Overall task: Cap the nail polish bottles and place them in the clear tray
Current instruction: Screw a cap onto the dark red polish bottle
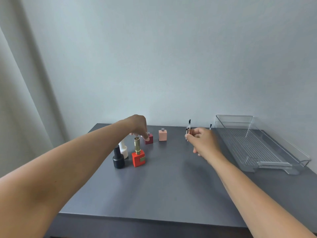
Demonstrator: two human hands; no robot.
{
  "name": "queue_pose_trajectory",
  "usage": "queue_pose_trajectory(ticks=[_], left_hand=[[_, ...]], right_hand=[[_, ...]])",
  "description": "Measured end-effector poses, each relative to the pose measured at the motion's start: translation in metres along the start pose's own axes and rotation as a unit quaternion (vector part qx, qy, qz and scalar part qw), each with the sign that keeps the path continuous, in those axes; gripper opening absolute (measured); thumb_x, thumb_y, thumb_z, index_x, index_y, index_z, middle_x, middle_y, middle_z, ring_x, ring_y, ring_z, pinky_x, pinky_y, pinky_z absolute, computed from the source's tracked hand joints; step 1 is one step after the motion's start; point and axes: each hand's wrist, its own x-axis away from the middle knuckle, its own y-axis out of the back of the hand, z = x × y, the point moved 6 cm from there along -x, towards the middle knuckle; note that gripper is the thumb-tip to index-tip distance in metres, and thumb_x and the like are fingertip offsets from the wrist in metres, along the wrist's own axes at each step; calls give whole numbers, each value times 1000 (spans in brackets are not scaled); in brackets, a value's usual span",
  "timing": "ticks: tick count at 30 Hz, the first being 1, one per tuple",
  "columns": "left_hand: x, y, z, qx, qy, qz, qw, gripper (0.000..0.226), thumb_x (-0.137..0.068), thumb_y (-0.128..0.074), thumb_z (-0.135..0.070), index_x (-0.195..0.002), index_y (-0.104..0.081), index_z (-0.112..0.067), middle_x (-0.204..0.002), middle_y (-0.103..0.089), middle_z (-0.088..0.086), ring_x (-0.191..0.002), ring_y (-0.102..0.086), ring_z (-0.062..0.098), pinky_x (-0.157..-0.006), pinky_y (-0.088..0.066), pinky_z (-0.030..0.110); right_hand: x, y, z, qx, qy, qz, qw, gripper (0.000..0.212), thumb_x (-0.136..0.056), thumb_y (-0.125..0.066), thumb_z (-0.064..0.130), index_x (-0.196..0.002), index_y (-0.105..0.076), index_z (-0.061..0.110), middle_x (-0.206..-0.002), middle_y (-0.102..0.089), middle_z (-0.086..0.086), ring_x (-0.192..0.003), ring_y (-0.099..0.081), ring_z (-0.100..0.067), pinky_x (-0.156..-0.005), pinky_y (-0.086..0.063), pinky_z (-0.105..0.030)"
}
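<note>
- I read this as the capping step: my right hand (204, 141) pinches a rose-gold brush cap (188, 131), brush pointing up, held above the desk (163, 186).
- My left hand (137, 126) reaches over the dark red bottle (150, 140), fingers curled down and one fingertip touching its left side. I cannot tell whether it has a real hold.
- That bottle and the pink bottle (162, 135) beside it both stand open-necked near the back edge. None of the bottles is in the clear tray (253, 146) on the far right.
- A second brush cap (210, 126) shows just behind my right hand.
- Next, I judge, the cap must be flipped brush-down, brought left over one open neck, and screwed on while the left hand steadies the bottle.
- The red bottle with a gold cap (138, 159), the black bottle (118, 159) and the white bottle (124, 150) crowd under my left wrist, so a knock is likely there.
- Open desk lies between the hands and toward me.
</note>
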Motion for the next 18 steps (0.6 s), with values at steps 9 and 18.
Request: queue_pose_trajectory(ticks=[9, 18], left_hand=[[3, -4, 2, 61, 8, -8, 998, 40, -72, -80, -32, -98, -74, -2, -77, -73, 9, -72, -71, 23, -66, -54, 28], [35, 44, -13, 269, -53, -104, 956, 27, -77, -68, -13, -94, -63, 8, -87, -75, 21, -72, -76, 21, -64, -63, 33]], right_hand=[[8, -9, 14, -18, 27, 13, 999, 6, -86, -63, 31, -80, -63, 29, -82, -72, 6, -37, -54, -5, -45, -40, -18], [16, 0, 30, -99, 20, -1, 995, 24, -98, -47, 25, -80, -64, 26, -71, -59, -1, -56, -53, -12, -53, -46, -26]])
